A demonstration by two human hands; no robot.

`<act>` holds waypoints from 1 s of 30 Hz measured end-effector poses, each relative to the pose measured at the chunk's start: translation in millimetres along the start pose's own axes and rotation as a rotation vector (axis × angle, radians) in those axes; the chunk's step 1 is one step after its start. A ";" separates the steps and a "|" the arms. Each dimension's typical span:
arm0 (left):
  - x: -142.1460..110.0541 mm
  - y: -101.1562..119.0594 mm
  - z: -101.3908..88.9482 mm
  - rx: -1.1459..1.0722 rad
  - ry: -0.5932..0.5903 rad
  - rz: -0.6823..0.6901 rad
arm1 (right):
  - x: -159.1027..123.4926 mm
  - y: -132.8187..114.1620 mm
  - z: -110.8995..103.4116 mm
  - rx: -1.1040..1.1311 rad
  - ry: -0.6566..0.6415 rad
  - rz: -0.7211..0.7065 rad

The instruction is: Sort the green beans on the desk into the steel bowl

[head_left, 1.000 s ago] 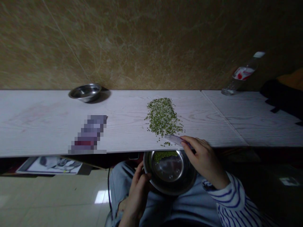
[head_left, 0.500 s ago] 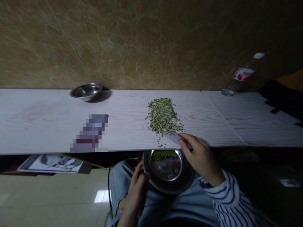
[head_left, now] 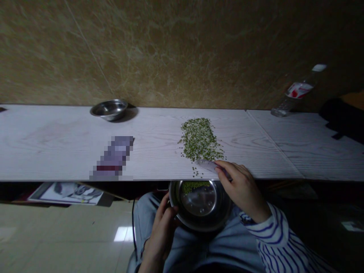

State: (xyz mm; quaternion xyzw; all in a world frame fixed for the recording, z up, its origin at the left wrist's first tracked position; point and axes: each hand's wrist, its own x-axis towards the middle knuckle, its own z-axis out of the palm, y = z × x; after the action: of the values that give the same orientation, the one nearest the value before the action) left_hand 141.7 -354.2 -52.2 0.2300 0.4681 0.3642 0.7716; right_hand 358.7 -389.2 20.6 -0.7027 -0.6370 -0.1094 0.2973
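Observation:
Many small green beans [head_left: 199, 138], likely mung beans, lie spread in a rough rectangle on the white wood-grain tabletop [head_left: 153, 151]. My right hand [head_left: 241, 185] pinches a thin, flat, pale purplish card [head_left: 206, 165] just below the near side of the spread. A few stray beans lie beside the card's left end. My left hand [head_left: 163, 227] is closed on the left rim of a steel basin [head_left: 199, 227], which sits over my lap under the table's front edge. More green beans [head_left: 195, 186] rest inside the basin at its far side, partly covered by the tabletop.
A small steel bowl [head_left: 109, 110] stands near the wall at the left. In front of it lies a pixelated purple item [head_left: 113, 157]. A clear plastic bottle [head_left: 295, 93] stands at the back right, beside dark cloth [head_left: 341, 117]. An open drawer [head_left: 68, 193] hangs below left.
The view has shifted slightly, so the tabletop things appear farther right. Both hands keep their holds. Against the beans, the card and right hand sit a little farther left.

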 end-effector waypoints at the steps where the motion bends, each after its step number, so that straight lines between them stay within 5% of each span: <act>1: -0.4 0.0 0.3 0.006 -0.005 -0.001 | 0.3 1.4 -0.8 -0.003 0.014 -0.003; 30: 0.6 -0.1 -2.1 0.005 -0.039 -0.007 | -5.3 6.3 -2.8 0.033 -0.053 -0.020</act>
State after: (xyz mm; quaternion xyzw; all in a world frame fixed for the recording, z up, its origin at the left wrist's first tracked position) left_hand 140.0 -353.8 -53.6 0.2374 0.4549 0.3557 0.7812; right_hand 364.5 -395.2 18.3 -0.6940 -0.6534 -0.0829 0.2908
